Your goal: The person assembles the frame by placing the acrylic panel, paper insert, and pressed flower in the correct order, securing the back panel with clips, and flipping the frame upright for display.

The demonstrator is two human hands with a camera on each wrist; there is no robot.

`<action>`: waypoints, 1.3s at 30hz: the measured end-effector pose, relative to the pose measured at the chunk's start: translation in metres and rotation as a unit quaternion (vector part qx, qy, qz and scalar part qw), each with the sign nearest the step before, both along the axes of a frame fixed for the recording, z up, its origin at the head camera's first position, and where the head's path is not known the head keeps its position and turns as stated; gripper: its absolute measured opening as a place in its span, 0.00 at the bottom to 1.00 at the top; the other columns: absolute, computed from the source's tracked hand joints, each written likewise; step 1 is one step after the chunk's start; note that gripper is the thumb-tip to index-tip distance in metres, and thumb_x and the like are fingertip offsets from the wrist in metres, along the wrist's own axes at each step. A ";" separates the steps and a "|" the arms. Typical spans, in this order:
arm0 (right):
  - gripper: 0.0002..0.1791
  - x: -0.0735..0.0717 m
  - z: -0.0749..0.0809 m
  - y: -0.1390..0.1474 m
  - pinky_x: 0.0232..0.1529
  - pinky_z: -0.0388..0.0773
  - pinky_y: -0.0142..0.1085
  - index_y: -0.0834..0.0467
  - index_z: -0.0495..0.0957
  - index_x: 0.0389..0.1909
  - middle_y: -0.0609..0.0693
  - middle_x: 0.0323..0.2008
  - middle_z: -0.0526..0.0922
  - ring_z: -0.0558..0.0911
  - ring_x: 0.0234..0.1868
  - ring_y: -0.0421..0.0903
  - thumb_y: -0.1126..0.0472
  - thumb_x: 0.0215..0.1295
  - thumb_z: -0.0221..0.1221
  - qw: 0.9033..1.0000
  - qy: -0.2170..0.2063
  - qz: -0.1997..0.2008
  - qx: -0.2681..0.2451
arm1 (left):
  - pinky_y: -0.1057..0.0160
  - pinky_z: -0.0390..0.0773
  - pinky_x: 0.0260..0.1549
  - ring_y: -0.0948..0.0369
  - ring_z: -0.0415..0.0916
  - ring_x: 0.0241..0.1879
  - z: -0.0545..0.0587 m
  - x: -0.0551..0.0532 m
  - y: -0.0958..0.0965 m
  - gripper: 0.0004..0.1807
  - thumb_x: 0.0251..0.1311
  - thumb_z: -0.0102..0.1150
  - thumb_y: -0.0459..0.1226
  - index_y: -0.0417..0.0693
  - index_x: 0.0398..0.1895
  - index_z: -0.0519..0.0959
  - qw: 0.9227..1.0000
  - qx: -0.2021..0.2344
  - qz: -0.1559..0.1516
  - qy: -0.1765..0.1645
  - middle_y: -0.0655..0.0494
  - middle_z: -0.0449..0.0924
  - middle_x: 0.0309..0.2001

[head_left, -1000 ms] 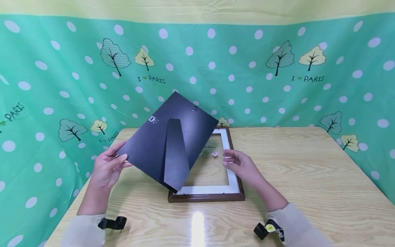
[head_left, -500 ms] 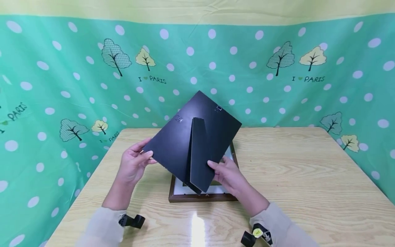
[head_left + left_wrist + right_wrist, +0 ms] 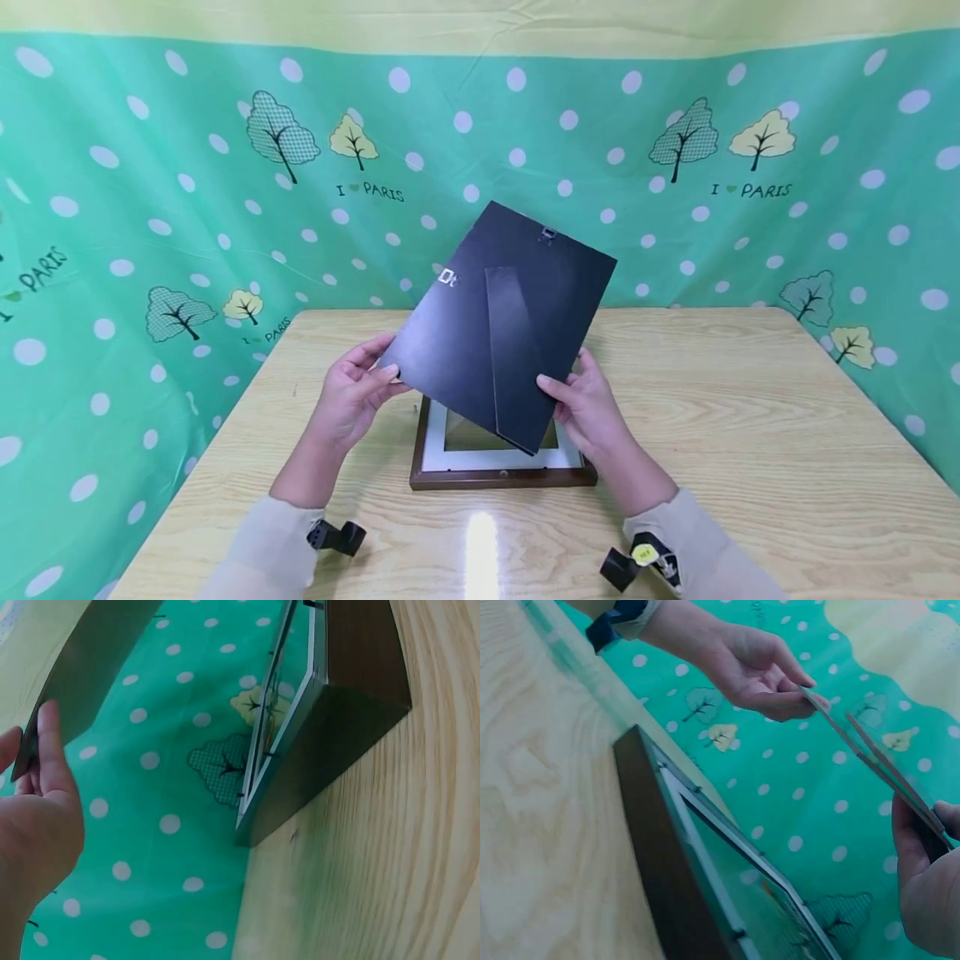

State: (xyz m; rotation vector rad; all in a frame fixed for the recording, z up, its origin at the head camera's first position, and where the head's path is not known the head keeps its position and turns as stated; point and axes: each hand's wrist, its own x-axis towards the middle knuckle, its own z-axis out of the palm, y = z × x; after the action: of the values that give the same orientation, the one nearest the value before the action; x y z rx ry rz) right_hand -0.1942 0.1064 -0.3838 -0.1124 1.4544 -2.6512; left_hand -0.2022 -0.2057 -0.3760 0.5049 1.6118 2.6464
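Observation:
A black picture-frame backing board with a fold-out stand leg and two small metal hangers is held up, tilted, above the table. My left hand pinches its lower left corner, thumb on the near face. On the right edge, my right hand grips the board, its thumb over the leg, which lies almost flat. Beneath lies a brown picture frame with a white mat, partly hidden by the board. In the right wrist view both hands hold opposite edges of the board, apart from the frame.
The picture frame rests on a light wood-grain table. Behind the table hangs a green cloth with white dots and printed trees. Wrist cameras are strapped at both sleeves.
The board has moved right and slightly up over the frame. My right hand, earlier off the board, now grips its right edge. The stand leg has folded closer to the board.

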 end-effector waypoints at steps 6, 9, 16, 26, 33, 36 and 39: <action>0.38 -0.001 0.003 0.022 0.42 0.82 0.37 0.50 0.60 0.68 0.48 0.42 0.85 0.86 0.41 0.43 0.83 0.61 0.54 0.999 0.025 0.032 0.023 | 0.60 0.83 0.39 0.61 0.79 0.42 0.004 -0.003 -0.004 0.18 0.67 0.52 0.25 0.35 0.60 0.73 0.991 -0.132 -0.011 -0.027 0.52 0.77 0.45; 0.40 -0.001 0.004 0.034 0.42 0.82 0.38 0.52 0.57 0.70 0.50 0.42 0.86 0.86 0.40 0.45 0.83 0.61 0.53 0.997 0.028 0.067 0.032 | 0.60 0.83 0.38 0.60 0.79 0.43 0.007 -0.004 -0.007 0.24 0.66 0.55 0.28 0.30 0.64 0.68 0.979 -0.199 -0.028 -0.041 0.53 0.79 0.46; 0.44 -0.006 0.008 0.045 0.40 0.83 0.37 0.62 0.45 0.76 0.51 0.38 0.86 0.87 0.37 0.45 0.81 0.62 0.54 0.988 -0.005 0.112 0.107 | 0.57 0.83 0.34 0.62 0.79 0.36 0.004 0.002 -0.006 0.33 0.60 0.60 0.26 0.29 0.69 0.62 0.955 -0.278 -0.072 -0.077 0.49 0.74 0.43; 0.39 -0.021 0.002 0.046 0.34 0.82 0.34 0.68 0.64 0.69 0.55 0.37 0.82 0.83 0.32 0.43 0.65 0.58 0.69 0.919 -0.034 0.013 0.393 | 0.62 0.83 0.30 0.61 0.73 0.32 -0.021 0.007 0.009 0.35 0.60 0.59 0.24 0.30 0.70 0.59 0.944 -0.293 -0.067 -0.137 0.47 0.70 0.41; 0.36 -0.026 -0.009 0.043 0.33 0.78 0.34 0.68 0.70 0.64 0.58 0.41 0.76 0.75 0.38 0.48 0.62 0.55 0.71 0.880 -0.010 -0.022 0.475 | 0.60 0.84 0.30 0.58 0.73 0.34 -0.034 0.003 0.010 0.32 0.62 0.57 0.23 0.31 0.70 0.61 0.934 -0.318 -0.064 -0.148 0.45 0.69 0.41; 0.35 -0.027 -0.013 0.043 0.34 0.81 0.36 0.71 0.69 0.64 0.59 0.42 0.76 0.76 0.39 0.49 0.66 0.55 0.70 0.881 -0.007 -0.009 0.472 | 0.59 0.84 0.30 0.57 0.73 0.34 -0.038 0.002 0.009 0.32 0.62 0.57 0.23 0.31 0.70 0.61 0.930 -0.328 -0.064 -0.152 0.45 0.69 0.41; 0.35 -0.027 -0.015 0.044 0.35 0.82 0.37 0.73 0.68 0.63 0.59 0.40 0.74 0.76 0.39 0.49 0.70 0.55 0.68 0.885 -0.010 0.010 0.465 | 0.58 0.84 0.30 0.57 0.73 0.33 -0.040 0.002 0.009 0.32 0.62 0.57 0.23 0.32 0.70 0.62 0.926 -0.337 -0.062 -0.158 0.45 0.70 0.41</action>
State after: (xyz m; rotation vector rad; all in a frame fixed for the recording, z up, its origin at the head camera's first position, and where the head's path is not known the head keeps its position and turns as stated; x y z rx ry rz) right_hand -0.2214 0.1500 -0.3993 -0.0074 2.4811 -1.6465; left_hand -0.2000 -0.1965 -0.4155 0.1318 2.1083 1.7802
